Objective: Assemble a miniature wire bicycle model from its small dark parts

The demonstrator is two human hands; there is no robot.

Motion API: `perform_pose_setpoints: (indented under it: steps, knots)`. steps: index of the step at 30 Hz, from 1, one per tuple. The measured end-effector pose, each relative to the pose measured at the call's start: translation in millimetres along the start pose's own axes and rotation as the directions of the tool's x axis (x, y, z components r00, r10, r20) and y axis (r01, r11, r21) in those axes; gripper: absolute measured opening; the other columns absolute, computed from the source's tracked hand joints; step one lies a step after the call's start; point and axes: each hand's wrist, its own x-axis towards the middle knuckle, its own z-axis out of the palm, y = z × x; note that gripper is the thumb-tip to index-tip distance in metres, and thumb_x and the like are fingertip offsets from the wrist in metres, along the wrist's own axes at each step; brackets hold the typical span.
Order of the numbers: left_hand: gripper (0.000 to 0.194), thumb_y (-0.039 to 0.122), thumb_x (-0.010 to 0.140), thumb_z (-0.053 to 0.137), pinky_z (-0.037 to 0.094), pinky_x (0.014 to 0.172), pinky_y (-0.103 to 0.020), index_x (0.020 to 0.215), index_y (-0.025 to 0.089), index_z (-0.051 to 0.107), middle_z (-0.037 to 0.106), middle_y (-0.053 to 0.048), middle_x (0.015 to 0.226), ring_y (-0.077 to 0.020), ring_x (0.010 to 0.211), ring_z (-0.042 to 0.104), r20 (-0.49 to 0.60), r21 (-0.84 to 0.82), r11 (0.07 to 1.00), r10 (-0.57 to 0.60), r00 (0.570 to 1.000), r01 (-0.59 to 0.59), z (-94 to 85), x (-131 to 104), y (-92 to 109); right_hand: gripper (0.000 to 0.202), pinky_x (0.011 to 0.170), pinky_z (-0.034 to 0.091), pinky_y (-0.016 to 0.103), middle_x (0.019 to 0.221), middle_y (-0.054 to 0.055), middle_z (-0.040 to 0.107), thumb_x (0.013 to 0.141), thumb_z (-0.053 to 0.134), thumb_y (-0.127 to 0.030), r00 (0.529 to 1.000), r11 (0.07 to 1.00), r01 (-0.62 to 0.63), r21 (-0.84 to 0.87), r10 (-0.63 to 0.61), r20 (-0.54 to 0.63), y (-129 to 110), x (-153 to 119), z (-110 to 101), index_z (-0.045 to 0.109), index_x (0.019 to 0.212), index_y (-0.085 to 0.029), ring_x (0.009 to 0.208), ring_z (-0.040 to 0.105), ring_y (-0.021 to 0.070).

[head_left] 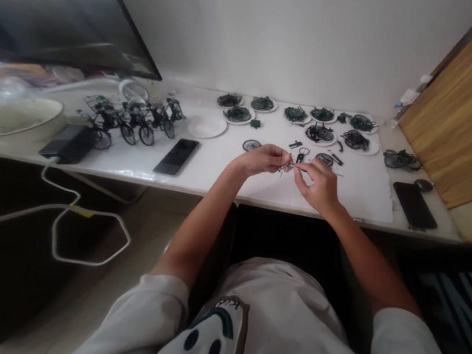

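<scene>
The small metal part (286,164) was in the left grip, between the thumb and fingers of the left hand (264,160), just above the near side of the table (140,168). It lay directly to the left of the right hand's (321,184) fingertips; its long axis was too blurred to tell. The left hand was the nearer of the 2, clamped on the part. The right grip was pinched together on a thin piece (292,165), which pointed roughly sideways toward the part.

Just beyond the hands lay loose pieces, among them 2 spoked wheels, 1 beside the left hand (251,145) and 1 behind the right hand (324,159). Farther back, white plates (320,144) held tangled heaps of green and black parts (320,132); 1 more white plate (206,128) lay to the left. Beyond that came a phone (176,157), a cluster of miniature bicycles (132,121) and a wide basin (45,124) near the far left, its contents unclear.
</scene>
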Motion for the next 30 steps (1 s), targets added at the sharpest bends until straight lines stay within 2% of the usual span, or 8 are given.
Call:
perform_pose_setpoints:
  steps: [15, 23, 30]
  knots:
    - [0.057, 0.064, 0.075, 0.097, 0.017, 0.049, -0.024, 0.084, 0.013, 0.071, 0.064, -0.003, 0.080, -0.0032, 0.054, 0.029, -0.010, 0.010, 1.000, -0.021, 1.000, 0.021, 0.8, 0.5, 0.1, 0.024, 0.073, 0.049, 0.033, 0.082, 0.005, 0.068, 0.108, 0.060, -0.032, 1.000, 1.000, 0.001, 0.002, 0.000, -0.012, -2.2, 0.3, -0.5, 0.082, 0.106, -0.022, 0.079, 0.063, 0.0209]
    - [0.056, 0.063, 0.078, 0.095, 0.017, 0.048, -0.023, 0.085, 0.012, 0.072, 0.064, -0.004, 0.080, -0.0027, 0.053, 0.028, -0.015, 0.014, 0.999, -0.032, 0.999, 0.032, 1.1, 0.2, -0.5, 0.027, 0.076, 0.050, 0.035, 0.081, 0.005, 0.066, 0.107, 0.057, -0.033, 0.998, 0.999, -0.048, -0.022, 0.049, 0.035, -2.1, 0.3, -2.0, 0.082, 0.107, -0.023, 0.079, 0.062, 0.0224]
    - [0.055, 0.061, 0.081, 0.094, 0.017, 0.049, -0.021, 0.086, 0.012, 0.073, 0.063, -0.003, 0.080, -0.0015, 0.053, 0.029, 0.010, -0.004, 1.000, -0.014, 1.000, 0.014, 0.9, 0.2, -0.5, 0.026, 0.077, 0.051, 0.035, 0.084, 0.006, 0.069, 0.107, 0.057, -0.031, 0.999, 0.998, -0.023, -0.050, 0.025, 0.022, -1.2, -0.8, 1.1, 0.082, 0.106, -0.022, 0.083, 0.065, 0.0228]
